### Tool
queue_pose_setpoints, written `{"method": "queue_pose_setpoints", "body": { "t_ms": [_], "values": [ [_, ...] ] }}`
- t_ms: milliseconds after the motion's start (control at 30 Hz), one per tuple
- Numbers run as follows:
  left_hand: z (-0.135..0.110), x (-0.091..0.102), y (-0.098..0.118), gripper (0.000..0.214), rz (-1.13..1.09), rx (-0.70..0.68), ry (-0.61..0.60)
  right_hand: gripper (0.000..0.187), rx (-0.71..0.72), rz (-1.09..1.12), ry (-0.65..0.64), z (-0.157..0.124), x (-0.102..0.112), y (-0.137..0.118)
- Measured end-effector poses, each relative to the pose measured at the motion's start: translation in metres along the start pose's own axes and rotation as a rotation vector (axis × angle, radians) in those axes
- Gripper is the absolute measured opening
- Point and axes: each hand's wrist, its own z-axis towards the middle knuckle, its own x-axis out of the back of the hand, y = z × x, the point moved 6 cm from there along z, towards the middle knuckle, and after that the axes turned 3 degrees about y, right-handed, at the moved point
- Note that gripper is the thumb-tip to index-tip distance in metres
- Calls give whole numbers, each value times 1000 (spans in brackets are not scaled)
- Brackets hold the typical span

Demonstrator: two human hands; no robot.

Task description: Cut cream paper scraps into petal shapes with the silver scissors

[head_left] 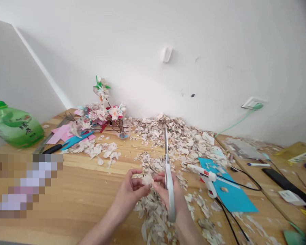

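A thin pale petal-like piece [148, 179] is held between the fingertips of both hands, over the middle of the table. My left hand [131, 189] is curled, with its thumb and fingers at the piece's left edge. My right hand [172, 192] pinches the right edge with thumb and finger. Scissors [171, 194] with a light grey handle also hang in this right hand, blades pointing away towards the wall. Beneath both hands lies a spread of dry, pale flakes [153, 211].
A larger flake heap [168, 127] lies against the wall. Handmade flowers [102, 112], loose petals [102, 149], blue-handled pliers [76, 139] and a green bottle [17, 127] stand or lie leftward. To the right are a corded glue gun [206, 177], a blue sheet [234, 194] and a black strip [285, 185].
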Motion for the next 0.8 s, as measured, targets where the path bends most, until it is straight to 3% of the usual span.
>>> {"method": "queue_pose_setpoints", "body": {
  "t_ms": [167,300,367,500,800],
  "values": [
    [-1,1,1,44,86,-88,36,31,7,4,9,2,2,-1],
    [-4,4,16,46,281,-239,144,32,8,5,11,4,6,4],
    [-5,3,23,46,298,-277,139,33,3,2,6,5,8,8],
    [-4,-3,25,39,167,-222,62,36,-9,7,-6,7,10,17],
    [-5,2,24,45,-149,-75,121,33,28,-10,3,-2,9,13]
  ]
}}
